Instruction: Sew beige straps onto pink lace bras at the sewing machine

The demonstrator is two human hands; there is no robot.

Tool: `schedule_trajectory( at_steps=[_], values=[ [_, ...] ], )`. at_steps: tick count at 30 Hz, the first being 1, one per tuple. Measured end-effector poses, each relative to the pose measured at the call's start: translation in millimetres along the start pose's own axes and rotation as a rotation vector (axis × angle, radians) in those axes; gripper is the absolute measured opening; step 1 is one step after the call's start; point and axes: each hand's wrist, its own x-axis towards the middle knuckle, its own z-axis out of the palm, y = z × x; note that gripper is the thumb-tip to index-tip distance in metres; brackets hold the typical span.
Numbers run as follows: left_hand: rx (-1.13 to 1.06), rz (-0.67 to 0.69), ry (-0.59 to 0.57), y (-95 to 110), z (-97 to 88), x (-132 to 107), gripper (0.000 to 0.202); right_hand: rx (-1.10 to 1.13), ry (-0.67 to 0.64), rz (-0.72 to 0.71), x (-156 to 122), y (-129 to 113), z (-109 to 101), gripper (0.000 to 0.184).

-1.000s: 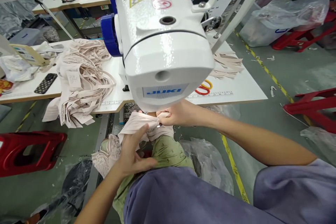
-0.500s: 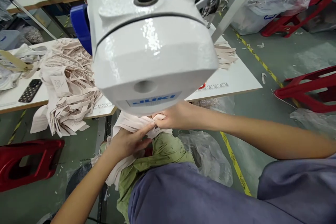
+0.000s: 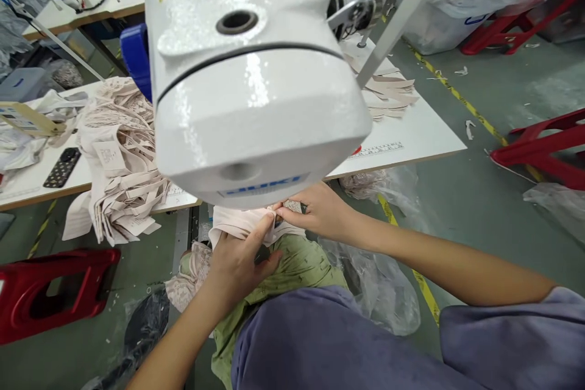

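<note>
Just below the head of a white sewing machine (image 3: 260, 116), I hold a pale pink piece of fabric (image 3: 235, 219) over my lap. My left hand (image 3: 240, 259) grips its near edge, with the thumb stretched up toward the fingers of the other hand. My right hand (image 3: 315, 210) pinches the fabric from the right, its fingertips close to my left ones. The machine head hides the far part of the fabric and the needle area. A lace-patterned part (image 3: 194, 274) hangs down at the left of my lap.
A heap of pale pink strips (image 3: 123, 164) hangs over the left table edge, beside a dark spotted phone (image 3: 63, 167). More strips (image 3: 388, 94) lie on the table's right side. Red stools (image 3: 59, 286) stand on the floor, and clear plastic (image 3: 379, 292) lies right of my lap.
My view has shifted slightly. My left hand's fingers have moved on the fabric and its thumb now stands more apart. My right hand has opened out from a tighter grip to a fingertip pinch.
</note>
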Motion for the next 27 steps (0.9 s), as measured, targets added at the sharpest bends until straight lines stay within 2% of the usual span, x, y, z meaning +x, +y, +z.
schedule_trajectory(
  at_steps=[5, 7, 10, 12, 15, 19, 21, 23, 27],
  values=[
    [0.000, 0.021, -0.001, -2.3, 2.5, 2.5, 0.059, -0.011, 0.001, 0.014, -0.9, -0.3, -2.0, 0.011],
    [0.016, 0.014, 0.002, -2.7, 1.8, 3.1, 0.058, -0.038, 0.067, -0.017, -5.6, 0.2, 0.8, 0.010],
    [0.040, -0.013, -0.003, -0.7, 0.1, 1.4, 0.058, -0.135, 0.233, -0.162, -16.3, 2.8, 8.0, 0.014],
    [0.043, -0.026, -0.029, 0.5, -1.7, -1.2, 0.059, -0.222, 0.292, -0.284, -22.3, 6.5, 11.8, 0.022],
    [0.016, -0.016, -0.069, -2.2, -6.8, -4.8, 0.061, -0.325, 0.299, -0.399, -23.6, 11.8, 12.5, 0.029],
    [-0.070, 0.049, -0.164, -13.7, -16.1, -5.4, 0.062, -0.384, 0.287, -0.441, -16.8, 11.1, 7.5, 0.024],
    [-0.081, 0.071, -0.192, -17.5, -18.5, -3.7, 0.060, -0.366, 0.274, -0.396, -17.2, 8.1, 6.1, 0.023],
    [-0.024, 0.068, -0.185, -17.0, -18.8, -1.4, 0.058, -0.246, 0.235, -0.278, -21.3, 5.4, 6.6, 0.024],
    [0.078, -0.007, -0.172, -4.2, -17.7, 3.1, 0.053, 0.250, 0.080, 0.136, -25.9, 7.8, 14.4, 0.028]
  ],
)
